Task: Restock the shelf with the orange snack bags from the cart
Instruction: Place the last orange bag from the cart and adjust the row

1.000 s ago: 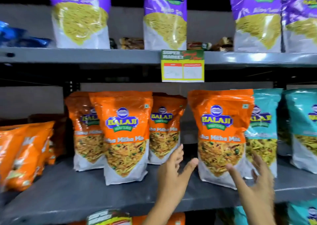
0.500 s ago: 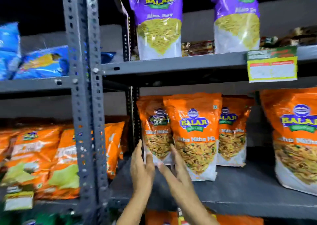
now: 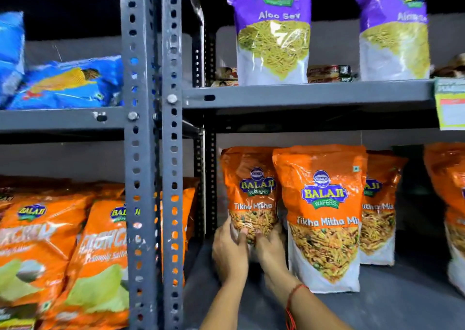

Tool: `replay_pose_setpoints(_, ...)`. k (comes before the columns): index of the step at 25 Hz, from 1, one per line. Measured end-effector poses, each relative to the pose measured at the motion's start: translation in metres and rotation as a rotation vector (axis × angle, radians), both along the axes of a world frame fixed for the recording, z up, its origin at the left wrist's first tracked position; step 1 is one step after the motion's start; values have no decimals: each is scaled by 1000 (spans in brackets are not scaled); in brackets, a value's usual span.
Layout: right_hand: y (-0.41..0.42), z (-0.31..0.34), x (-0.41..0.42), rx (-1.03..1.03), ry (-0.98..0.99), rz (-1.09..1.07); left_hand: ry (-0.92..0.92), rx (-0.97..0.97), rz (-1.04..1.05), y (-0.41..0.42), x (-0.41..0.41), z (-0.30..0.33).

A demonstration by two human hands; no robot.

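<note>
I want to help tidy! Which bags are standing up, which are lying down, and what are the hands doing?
Left orange bag: upright, held at its base.
Front orange bag: upright, untouched.
Purple bags: upright.
Blue bags: lying down.
Left hand: gripping the bag.
Right hand: gripping the bag.

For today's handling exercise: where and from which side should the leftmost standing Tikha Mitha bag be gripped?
Probably low, at both bottom edges from the front: the leftmost bag stands upright, its neighbour crowds its right side, and the left hand and right hand already cup its base.

Upright orange snack bags (image 3: 324,216) on the grey shelf (image 3: 390,307), leftmost bag (image 3: 250,191) rearward.
</note>
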State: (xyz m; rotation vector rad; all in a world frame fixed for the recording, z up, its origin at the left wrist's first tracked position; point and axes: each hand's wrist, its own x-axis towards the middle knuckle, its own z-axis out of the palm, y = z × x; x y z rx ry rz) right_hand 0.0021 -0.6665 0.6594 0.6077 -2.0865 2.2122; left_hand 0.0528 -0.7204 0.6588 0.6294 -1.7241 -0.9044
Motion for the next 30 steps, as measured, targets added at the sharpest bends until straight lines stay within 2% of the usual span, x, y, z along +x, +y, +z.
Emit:
replay_pose_setpoints(4, 4, 8, 21, 40, 55, -63, 43, 67, -99, -8, -7, -3)
replay_pose_setpoints(9, 12, 13, 27, 69, 46, -50, 39, 49, -124, -9, -10, -4)
replay_pose_setpoints(17, 2, 18, 6, -111, -165, 37, 32, 73, -129, -4, -8, -1)
replay_pose_setpoints(30, -5, 4, 8, -67, -40, -101, -33, 121, -280, -15, -20, -11)
